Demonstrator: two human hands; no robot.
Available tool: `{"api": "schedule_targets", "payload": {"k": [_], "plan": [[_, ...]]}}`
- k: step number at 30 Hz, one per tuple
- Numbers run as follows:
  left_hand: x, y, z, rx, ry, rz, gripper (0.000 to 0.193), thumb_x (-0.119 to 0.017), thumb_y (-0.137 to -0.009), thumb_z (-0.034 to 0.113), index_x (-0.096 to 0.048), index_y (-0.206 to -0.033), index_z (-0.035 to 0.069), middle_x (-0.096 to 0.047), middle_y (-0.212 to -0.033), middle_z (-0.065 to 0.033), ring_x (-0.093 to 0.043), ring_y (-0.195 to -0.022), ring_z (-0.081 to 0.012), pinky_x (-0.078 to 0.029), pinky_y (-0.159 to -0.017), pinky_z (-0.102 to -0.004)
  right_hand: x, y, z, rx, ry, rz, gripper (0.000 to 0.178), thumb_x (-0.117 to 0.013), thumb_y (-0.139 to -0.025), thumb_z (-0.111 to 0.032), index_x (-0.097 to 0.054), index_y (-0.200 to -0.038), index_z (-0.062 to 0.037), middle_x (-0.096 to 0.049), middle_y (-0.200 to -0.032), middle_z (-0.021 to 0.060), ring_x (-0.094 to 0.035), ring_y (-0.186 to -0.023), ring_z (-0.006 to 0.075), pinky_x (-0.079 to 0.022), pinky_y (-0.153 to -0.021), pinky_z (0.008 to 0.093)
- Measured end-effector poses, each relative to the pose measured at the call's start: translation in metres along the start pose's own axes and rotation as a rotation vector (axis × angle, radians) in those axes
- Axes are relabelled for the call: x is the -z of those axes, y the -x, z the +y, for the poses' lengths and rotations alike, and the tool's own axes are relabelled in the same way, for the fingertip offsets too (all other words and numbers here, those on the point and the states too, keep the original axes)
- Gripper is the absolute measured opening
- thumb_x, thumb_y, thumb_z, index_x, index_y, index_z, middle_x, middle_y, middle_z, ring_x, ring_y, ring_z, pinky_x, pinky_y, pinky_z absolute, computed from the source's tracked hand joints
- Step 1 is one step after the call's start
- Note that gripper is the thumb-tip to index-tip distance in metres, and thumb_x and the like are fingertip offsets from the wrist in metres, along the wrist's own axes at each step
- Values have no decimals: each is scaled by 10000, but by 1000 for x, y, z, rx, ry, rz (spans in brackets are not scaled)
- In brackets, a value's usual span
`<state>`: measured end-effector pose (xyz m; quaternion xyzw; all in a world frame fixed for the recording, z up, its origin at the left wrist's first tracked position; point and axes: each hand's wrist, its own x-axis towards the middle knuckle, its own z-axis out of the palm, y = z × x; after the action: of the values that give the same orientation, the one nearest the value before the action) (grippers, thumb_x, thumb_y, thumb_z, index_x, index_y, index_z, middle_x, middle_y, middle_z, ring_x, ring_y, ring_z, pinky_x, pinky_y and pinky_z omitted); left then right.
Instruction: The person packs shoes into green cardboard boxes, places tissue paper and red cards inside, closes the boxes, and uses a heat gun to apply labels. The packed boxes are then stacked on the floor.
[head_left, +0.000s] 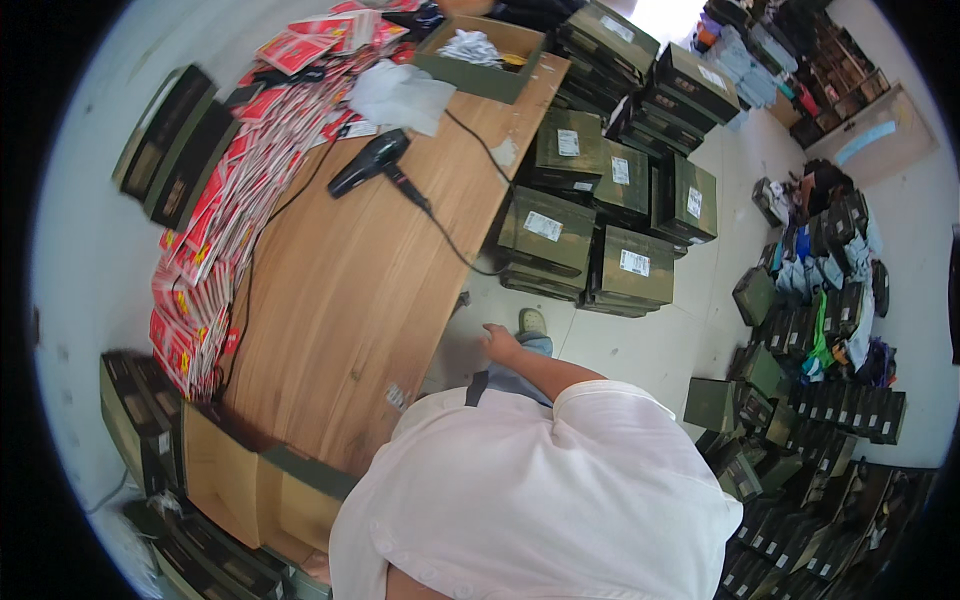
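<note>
My right hand (501, 344) hangs beside my jeans, to the right of the table edge. One finger points outward and nothing shows in the hand. At the lower left, only part of my left hand (316, 567) is in sight, at the edge of an open shoebox (222, 481). The box is dark green outside and bare brown inside, and it overlaps the near end of the wooden table (335, 330). My left fingers appear to grip its edge, though my shirt hides most of that hand. A black hair dryer (372, 163) lies on the far part of the table.
Red-and-white printed packets (215, 235) line the table's left side. Crumpled white paper (400, 95) and a green box (470, 75) lie farther back. Stacked green boxes (548, 232) stand right of the table. The dryer's cord (462, 255) crosses its right edge. More boxes (845, 400) fill the far right.
</note>
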<state>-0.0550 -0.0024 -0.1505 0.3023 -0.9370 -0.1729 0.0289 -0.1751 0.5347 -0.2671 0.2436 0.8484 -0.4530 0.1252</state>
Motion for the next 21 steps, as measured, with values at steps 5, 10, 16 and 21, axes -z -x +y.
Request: {"api": "schedule_targets", "payload": {"k": [5, 10, 16, 21], "plan": [[-57, -5, 184, -328, 31, -280, 491, -475, -957, 241, -408, -1361, -29, -414, -1397, -216, -343, -1318, -360, -268, -1096, -396, 37, -72, 195, -289, 92, -188, 378, -518, -876, -280, -602, -1106, 8, -612, -1067, 242, -579, -1021, 389, -466, -894, 431], [-169, -13, 410, -521, 164, -575, 545, -420, -988, 275, -302, -1424, -29, -305, -1479, -205, -238, -1392, -343, -159, -1148, -379, 105, -112, 349, -717, 99, 61, 383, -520, -865, -322, -657, -999, 11, -669, -946, 238, -647, -901, 398, -516, -815, 434], [-322, -67, 570, -191, 27, -210, 631, -281, -991, 494, -227, -1489, 110, -222, -1539, -132, -197, -1419, -301, -164, -1097, -585, 193, -184, 351, -636, -255, 422, 503, -586, -855, -415, -604, -1090, 29, -658, -975, 252, -625, -951, 406, -495, -853, 442], [-348, -40, 581, -198, -303, 49, 631, -242, -979, 531, -239, -1491, 161, -195, -1555, -81, -194, -1422, -280, -145, -1065, -652, 169, -271, 421, -656, -314, 631, 688, -654, -805, -497, -532, -1243, 19, -611, -1117, 261, -583, -1070, 397, -474, -901, 434]]}}
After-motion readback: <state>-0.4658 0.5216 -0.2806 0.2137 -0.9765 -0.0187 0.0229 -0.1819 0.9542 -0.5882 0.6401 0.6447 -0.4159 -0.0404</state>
